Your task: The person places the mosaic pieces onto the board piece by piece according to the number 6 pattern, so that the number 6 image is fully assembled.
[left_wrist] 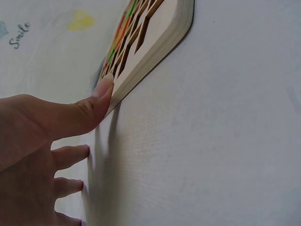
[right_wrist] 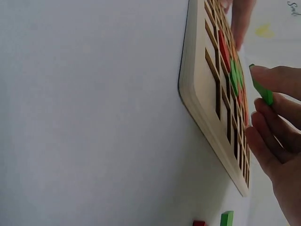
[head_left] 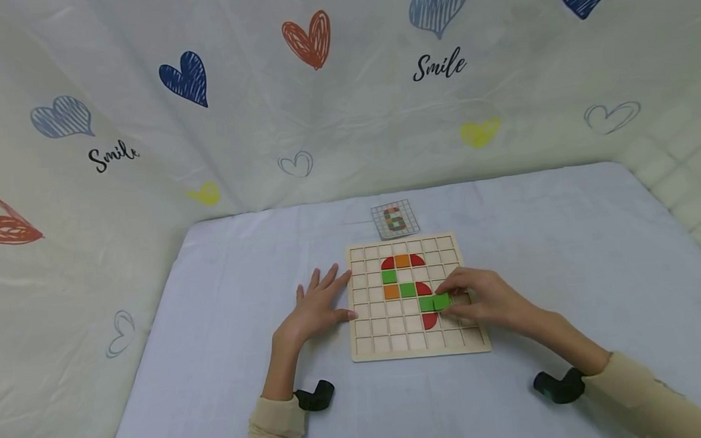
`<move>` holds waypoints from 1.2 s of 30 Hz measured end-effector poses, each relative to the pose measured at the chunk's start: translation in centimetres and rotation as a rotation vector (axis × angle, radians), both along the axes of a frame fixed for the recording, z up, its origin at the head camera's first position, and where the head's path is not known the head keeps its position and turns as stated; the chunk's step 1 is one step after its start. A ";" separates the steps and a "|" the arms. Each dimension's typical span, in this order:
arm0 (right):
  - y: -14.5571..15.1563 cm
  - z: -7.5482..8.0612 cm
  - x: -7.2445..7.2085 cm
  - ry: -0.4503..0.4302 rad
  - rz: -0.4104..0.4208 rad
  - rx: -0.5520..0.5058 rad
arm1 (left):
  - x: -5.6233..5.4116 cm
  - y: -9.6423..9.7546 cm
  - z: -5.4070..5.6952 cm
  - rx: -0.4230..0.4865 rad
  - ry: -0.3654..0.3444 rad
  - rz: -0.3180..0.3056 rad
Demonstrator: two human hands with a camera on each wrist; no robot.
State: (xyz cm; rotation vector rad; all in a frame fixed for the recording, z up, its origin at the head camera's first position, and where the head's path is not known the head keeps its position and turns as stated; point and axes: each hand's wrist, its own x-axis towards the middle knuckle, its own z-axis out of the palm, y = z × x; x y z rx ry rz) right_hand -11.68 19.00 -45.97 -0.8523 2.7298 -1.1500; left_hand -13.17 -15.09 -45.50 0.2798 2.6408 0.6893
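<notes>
A wooden grid board (head_left: 396, 326) lies on the white-covered table. My right hand (head_left: 482, 297) pinches a green square tile (right_wrist: 261, 87) between thumb and fingers, tilted just above the board's right half. In the head view that tile sits right beside another green tile (head_left: 426, 303) set in the grid. Below is a red rounded tile (head_left: 430, 321). Further up are an orange tile (head_left: 402, 261), a green tile (head_left: 389, 277) and several other coloured ones. My left hand (head_left: 315, 308) has its fingers spread, thumb (left_wrist: 104, 89) touching the board's left edge.
Behind the board lies a small card (head_left: 395, 219) printed with a coloured pattern on a grid. The right wrist view catches a loose green block (right_wrist: 227, 218) and a red one (right_wrist: 199, 223) on the table. A heart-patterned cloth (head_left: 368, 111) hangs at the back.
</notes>
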 end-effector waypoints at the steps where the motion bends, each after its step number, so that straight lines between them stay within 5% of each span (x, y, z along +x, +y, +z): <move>1: -0.3 0.0 0.1 0.003 0.008 -0.002 | 0.0 0.0 0.0 0.004 0.004 -0.001; 13: -3.2 -0.3 0.7 0.028 0.081 0.045 | 0.0 -0.3 -0.1 0.010 0.002 -0.001; 22: -4.7 -0.5 1.2 -0.034 0.052 0.134 | 0.0 -0.3 -0.2 0.014 -0.001 0.001; 36: -5.3 -0.6 1.3 -0.011 0.042 0.185 | 0.0 -0.2 0.1 0.018 0.002 -0.001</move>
